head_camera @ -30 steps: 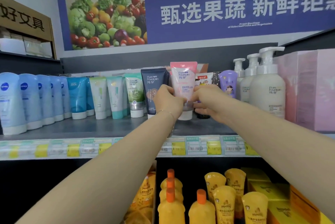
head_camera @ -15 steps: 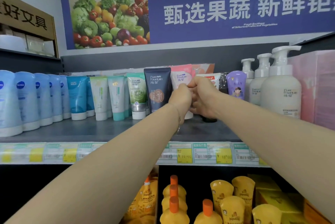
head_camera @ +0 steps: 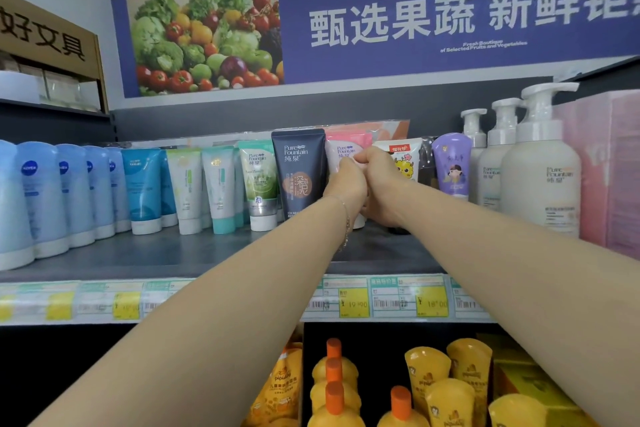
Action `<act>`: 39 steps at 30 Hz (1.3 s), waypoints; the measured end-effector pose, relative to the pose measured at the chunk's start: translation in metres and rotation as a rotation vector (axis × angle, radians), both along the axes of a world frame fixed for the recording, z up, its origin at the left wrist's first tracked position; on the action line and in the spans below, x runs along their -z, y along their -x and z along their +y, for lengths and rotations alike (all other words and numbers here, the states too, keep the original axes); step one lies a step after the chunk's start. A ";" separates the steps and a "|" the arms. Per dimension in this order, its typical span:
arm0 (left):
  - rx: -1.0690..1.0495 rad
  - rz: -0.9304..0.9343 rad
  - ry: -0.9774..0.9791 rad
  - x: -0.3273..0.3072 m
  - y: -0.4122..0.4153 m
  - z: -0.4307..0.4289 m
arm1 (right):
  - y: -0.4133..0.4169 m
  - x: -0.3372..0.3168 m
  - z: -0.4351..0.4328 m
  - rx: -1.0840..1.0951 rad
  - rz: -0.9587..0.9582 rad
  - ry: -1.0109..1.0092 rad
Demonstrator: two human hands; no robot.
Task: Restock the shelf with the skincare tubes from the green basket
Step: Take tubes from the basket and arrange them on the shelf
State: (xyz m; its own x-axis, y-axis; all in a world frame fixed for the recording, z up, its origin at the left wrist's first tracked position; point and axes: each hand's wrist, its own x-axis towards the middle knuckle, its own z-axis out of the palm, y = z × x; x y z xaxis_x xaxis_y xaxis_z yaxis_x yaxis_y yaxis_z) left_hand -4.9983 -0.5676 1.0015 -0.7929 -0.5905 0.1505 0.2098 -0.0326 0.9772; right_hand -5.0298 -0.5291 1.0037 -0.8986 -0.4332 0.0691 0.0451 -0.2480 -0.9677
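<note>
Listing by size, largest first.

Shelf: grey deck with a price-label strip along its front edge, running under both hands and well out to either side of the fingers.

Pump bottles: three white, upright, to the right of the right-hand fingers, apart from them.

Navy tube: upright on its cap, just left of the left-hand fingers.

Pink skincare tube: standing cap-down on the shelf, directly behind and between both sets of fingers; only its upper part and a sliver of white cap show. Judged light, soft-walled and glossy, so prone to tip or slide; best held low on the body near the stiffer cap shoulder, not by the flat crimped end.

Left hand: curled against the tube's left side, apparently gripping it.

Right hand: clenched against its right side, touching the left hand; exact contact hidden.

Green basket: not in view.
</note>
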 end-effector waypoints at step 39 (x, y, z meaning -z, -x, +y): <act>-0.294 -0.044 1.402 0.069 -0.227 -0.053 | -0.189 0.055 0.051 0.269 1.623 -0.843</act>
State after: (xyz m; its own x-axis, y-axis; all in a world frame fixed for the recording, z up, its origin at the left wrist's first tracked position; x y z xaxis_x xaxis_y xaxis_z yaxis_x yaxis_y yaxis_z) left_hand -4.7713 -0.6204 0.9329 -0.6896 -0.1181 0.7145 0.0092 0.9851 0.1717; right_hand -4.8410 -0.4785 0.9490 -0.2204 -0.6813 0.6980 -0.8970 0.4227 0.1293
